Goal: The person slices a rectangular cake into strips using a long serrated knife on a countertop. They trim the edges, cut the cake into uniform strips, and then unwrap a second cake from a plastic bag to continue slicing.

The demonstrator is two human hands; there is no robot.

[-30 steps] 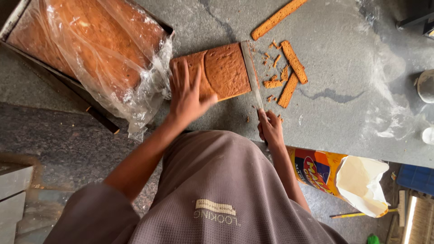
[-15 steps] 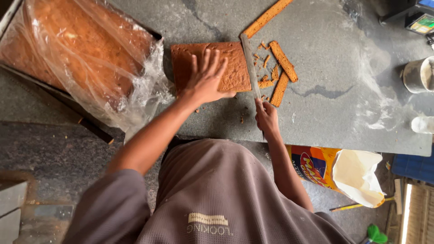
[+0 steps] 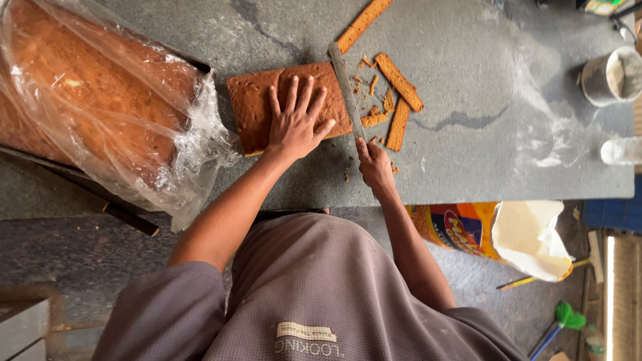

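Head view: my left hand point(image 3: 296, 124) now presses flat on the cake slab point(image 3: 257, 110), my right hand point(image 3: 374, 167) grips the knife point(image 3: 346, 83), repositioned at its right edge.

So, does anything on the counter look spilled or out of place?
Yes. Crumbs and cut strips lie scattered right of the knife, beside the cake. White powder is smeared across the counter near a cup.

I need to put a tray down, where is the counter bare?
Bare grey counter lies between the cut strips and the metal cup. Crowded: the wrapped cake tray far left, then the cake slab, left hand and knife.
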